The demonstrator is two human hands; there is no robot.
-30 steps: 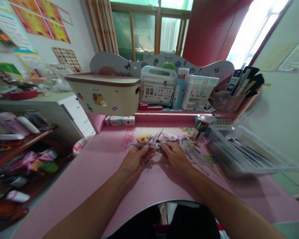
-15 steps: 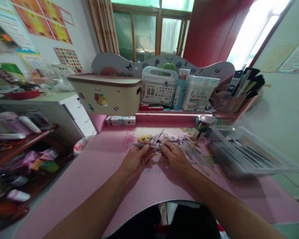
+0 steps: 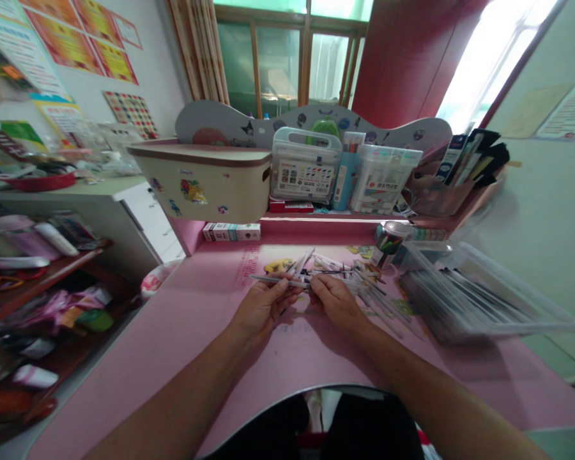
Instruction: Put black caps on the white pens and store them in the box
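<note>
Over the pink desk, a slim pale pen lies level between my two hands. The thumb and fingers of my left hand close around its middle, and its thin end points left. At the other end, my right hand pinches the pen near a dark section, its fingertips close to those of the left. Just behind and right of my hands spreads a loose pile of clear and white pen parts. A small yellow object sits beside the pile; its kind is unclear.
At right stands a clear plastic bin with dark pens. A can holding pens is behind the pile. The shelf above bears a cream lidded box, a clear marker case and a pen holder.
Almost nothing differs. The pen and my right fingers have shifted very slightly to the right; both hands keep their grip.
</note>
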